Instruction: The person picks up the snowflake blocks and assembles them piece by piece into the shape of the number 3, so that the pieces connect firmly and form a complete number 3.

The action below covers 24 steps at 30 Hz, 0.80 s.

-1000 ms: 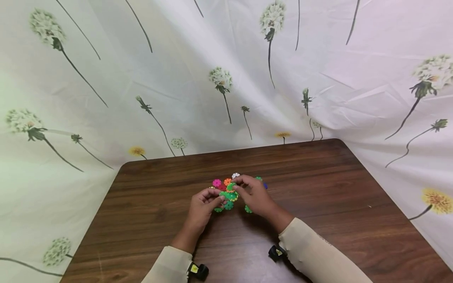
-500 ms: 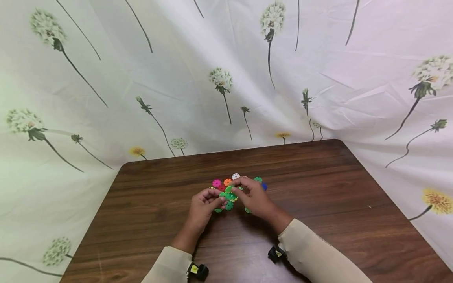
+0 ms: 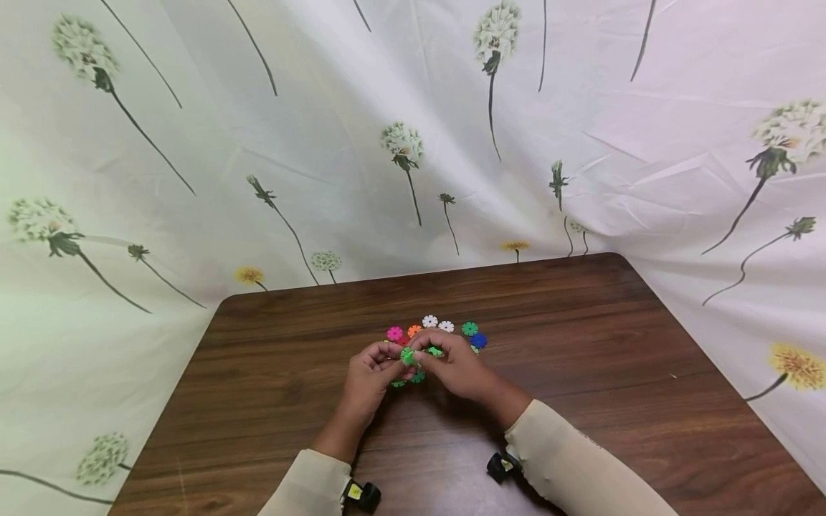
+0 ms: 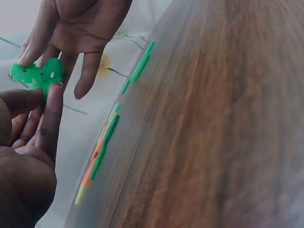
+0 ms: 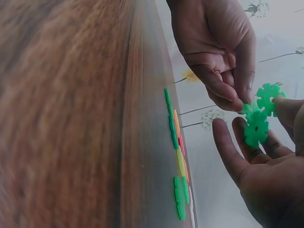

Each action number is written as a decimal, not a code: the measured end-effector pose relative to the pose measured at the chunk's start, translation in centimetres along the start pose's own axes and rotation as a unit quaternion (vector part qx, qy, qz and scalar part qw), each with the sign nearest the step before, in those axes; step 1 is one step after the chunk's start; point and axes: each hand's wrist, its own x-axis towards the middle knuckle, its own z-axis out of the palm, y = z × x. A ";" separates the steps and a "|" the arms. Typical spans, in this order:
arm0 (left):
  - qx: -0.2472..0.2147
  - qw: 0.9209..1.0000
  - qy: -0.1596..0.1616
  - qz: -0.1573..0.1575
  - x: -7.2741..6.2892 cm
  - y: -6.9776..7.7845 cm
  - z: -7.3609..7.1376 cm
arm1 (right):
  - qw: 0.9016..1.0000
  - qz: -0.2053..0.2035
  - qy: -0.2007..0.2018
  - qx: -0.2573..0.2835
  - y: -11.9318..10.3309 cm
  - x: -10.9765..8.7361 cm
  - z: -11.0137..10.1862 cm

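Observation:
Both hands meet over the middle of the table around a small cluster of bright green plastic snowflake discs (image 3: pixel 408 356), flat and notched round the rim. My left hand (image 3: pixel 369 374) pinches one disc between thumb and fingertips. From the other side, my right hand (image 3: pixel 459 364) pinches another between thumb and finger. In the right wrist view the green discs (image 5: pixel 255 128) overlap at their edges, standing at angles to each other. The left wrist view shows the cluster (image 4: pixel 51 71) held above the tabletop, fingertips of both hands on it.
Loose snowflake discs lie flat behind and beneath the hands: pink (image 3: pixel 395 333), orange (image 3: pixel 414 331), white (image 3: pixel 429 321), blue (image 3: pixel 478 340) and several green (image 3: pixel 470 328). The brown wooden table (image 3: pixel 581 401) ends at a flower-printed cloth (image 3: pixel 361 215).
My right hand has moved slightly left and closer to my left hand, bringing its green disc against the other. More loose discs show to the right. The left hand stays nearly still.

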 end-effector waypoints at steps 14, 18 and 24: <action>0.057 0.996 -0.052 0.051 -0.3 0.3 -0.5 | 0.999 0.030 0.028 -0.008 0.0 0.3 0.0; 0.062 0.996 -0.027 0.050 -0.2 0.1 -0.5 | 0.999 0.027 0.012 -0.013 -0.1 0.3 -0.2; 0.041 0.998 -0.003 0.051 -0.2 0.1 -0.5 | 0.997 0.064 0.035 -0.025 -0.1 0.2 -0.9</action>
